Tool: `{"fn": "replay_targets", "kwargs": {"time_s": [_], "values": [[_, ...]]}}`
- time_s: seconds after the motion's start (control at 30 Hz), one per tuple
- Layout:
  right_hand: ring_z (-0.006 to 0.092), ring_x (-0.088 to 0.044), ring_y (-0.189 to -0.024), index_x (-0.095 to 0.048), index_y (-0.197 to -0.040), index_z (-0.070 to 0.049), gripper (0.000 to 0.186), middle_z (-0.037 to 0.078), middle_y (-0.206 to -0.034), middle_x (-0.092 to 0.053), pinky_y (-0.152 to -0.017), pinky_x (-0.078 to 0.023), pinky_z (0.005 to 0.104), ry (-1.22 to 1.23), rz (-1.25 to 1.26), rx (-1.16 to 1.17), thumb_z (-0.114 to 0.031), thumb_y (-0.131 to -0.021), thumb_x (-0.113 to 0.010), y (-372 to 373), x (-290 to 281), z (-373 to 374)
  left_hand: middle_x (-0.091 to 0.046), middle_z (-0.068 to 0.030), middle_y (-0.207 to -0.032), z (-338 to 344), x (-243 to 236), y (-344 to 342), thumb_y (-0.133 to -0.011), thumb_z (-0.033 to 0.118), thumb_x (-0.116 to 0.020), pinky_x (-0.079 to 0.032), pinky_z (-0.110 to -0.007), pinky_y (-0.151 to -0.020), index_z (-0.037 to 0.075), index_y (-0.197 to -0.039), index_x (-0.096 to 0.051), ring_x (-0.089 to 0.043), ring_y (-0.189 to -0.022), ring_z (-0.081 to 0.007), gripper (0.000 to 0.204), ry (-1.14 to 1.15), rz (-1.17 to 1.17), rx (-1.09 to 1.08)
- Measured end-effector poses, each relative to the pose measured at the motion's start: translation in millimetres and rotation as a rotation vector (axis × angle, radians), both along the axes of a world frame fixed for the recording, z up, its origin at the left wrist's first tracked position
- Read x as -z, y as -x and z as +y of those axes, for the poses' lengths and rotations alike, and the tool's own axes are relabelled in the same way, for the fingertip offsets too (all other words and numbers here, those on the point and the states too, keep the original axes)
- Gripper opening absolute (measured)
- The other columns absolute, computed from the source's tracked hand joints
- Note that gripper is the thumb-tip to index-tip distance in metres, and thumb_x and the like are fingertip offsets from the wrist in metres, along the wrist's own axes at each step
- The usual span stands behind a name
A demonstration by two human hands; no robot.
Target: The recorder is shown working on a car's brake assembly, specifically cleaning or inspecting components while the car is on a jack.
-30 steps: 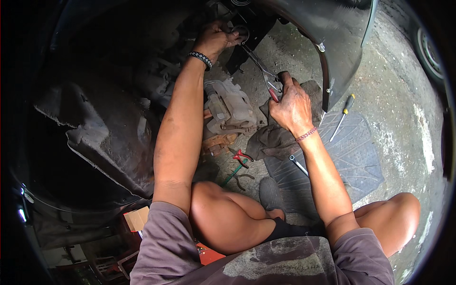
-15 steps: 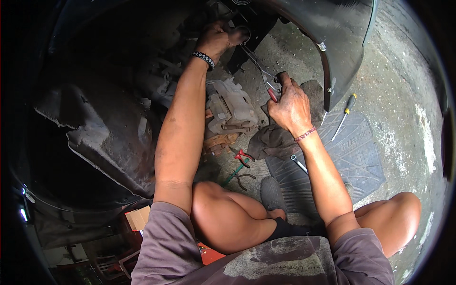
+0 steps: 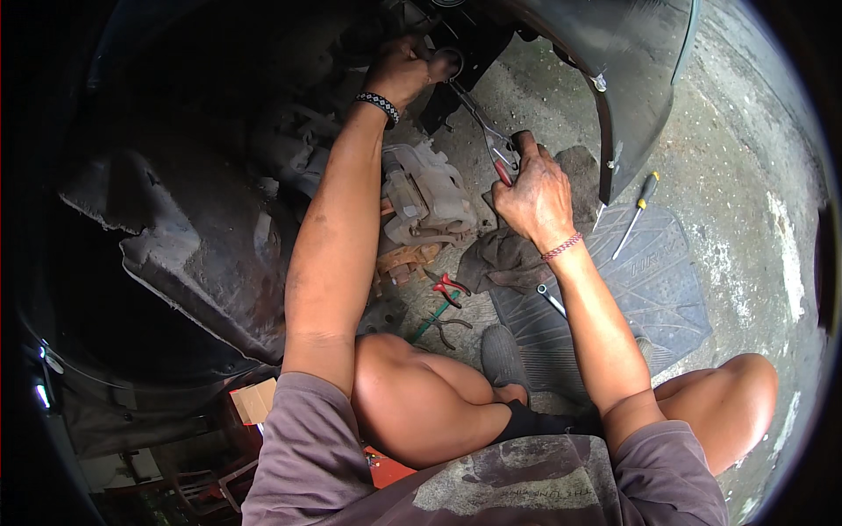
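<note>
My left hand (image 3: pixel 405 70) is closed at a round metal ring (image 3: pixel 447 65) high under the car, its thumb blurred against it. My right hand (image 3: pixel 531 197) grips a long pair of pliers (image 3: pixel 481 120) with red grips; their jaws reach up to the ring. A brake caliper (image 3: pixel 417 195) with rusty parts below it sits between my forearms. A dark rag (image 3: pixel 495 263) lies beneath my right wrist. Behind the ring is a dark perforated plate (image 3: pixel 469 53).
Torn wheel-arch liner (image 3: pixel 193 245) at left, fender (image 3: pixel 631 79) above right. On the floor: rubber mat (image 3: pixel 667 307), screwdriver (image 3: pixel 636 215), steel wrench (image 3: pixel 553 302), red-handled cutters (image 3: pixel 449 286), another pair of pliers (image 3: pixel 452 335). A cardboard box (image 3: pixel 253 401) stands lower left, behind my arm.
My left hand and forearm have moved slightly to the right, and its thumb has shifted on the ring. My right hand stays nearly still on the pliers.
</note>
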State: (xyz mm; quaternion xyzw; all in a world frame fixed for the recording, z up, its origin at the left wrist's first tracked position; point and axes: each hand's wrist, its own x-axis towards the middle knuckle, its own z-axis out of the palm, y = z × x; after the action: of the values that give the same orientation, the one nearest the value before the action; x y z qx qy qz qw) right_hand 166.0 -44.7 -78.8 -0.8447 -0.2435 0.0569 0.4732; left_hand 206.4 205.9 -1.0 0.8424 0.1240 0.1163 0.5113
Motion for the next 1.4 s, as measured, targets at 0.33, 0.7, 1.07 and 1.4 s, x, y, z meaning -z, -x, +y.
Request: {"fn": "replay_targets", "kwargs": {"time_s": [0.33, 0.7, 1.07, 1.4], "values": [[0.0431, -0.063, -0.098, -0.050, -0.127, 0.002, 0.063, 0.028, -0.107, -0.061, -0.088, -0.050, 0.0466, 0.024, 0.004, -0.003, -0.016, -0.067, -0.063, -2, 2, 0, -0.063, -0.0109, -0.080, -17, -5, 4, -0.083, -0.003, -0.068, -0.058, -0.030, -0.064, -0.006, -0.087, -0.056, -0.067, -0.073, -0.0177, 0.014, 0.035, 0.045, -0.052], [0.0420, -0.065, -0.096, -0.058, -0.121, 0.002, 0.057, 0.027, -0.100, -0.065, -0.087, -0.051, 0.0466, 0.115, -0.054, -0.011, -0.015, -0.067, -0.061, -12, -11, -7, -0.065, -0.0109, -0.076, -11, 3, 1, -0.081, 0.003, -0.070, -0.056, -0.030, -0.065, -0.004, -0.084, -0.057, -0.068, -0.073, -0.0178, 0.015, -0.146, 0.093, -0.028], [0.0420, -0.063, -0.098, -0.060, -0.120, 0.000, 0.054, 0.028, -0.095, -0.066, -0.088, -0.049, 0.0466, 0.112, -0.057, -0.028, -0.014, -0.068, -0.062, -13, -10, -11, -0.070, -0.0197, -0.100, -23, 1, 7, -0.083, -0.006, -0.056, -0.059, -0.030, -0.076, -0.005, -0.112, -0.065, -0.071, -0.085, -0.0238, 0.031, 0.055, 0.049, 0.039], [0.0409, -0.064, -0.097, -0.061, -0.119, -0.002, 0.054, 0.025, -0.097, -0.067, -0.086, -0.050, 0.0466, 0.142, -0.112, -0.023, -0.015, -0.066, -0.064, -10, -10, -10, -0.072, -0.0119, -0.099, -16, -2, 8, -0.094, 0.000, -0.053, -0.055, -0.027, -0.078, 0.002, -0.114, -0.069, -0.070, -0.091, -0.0187, 0.025, -0.284, 0.080, -0.035]]}}
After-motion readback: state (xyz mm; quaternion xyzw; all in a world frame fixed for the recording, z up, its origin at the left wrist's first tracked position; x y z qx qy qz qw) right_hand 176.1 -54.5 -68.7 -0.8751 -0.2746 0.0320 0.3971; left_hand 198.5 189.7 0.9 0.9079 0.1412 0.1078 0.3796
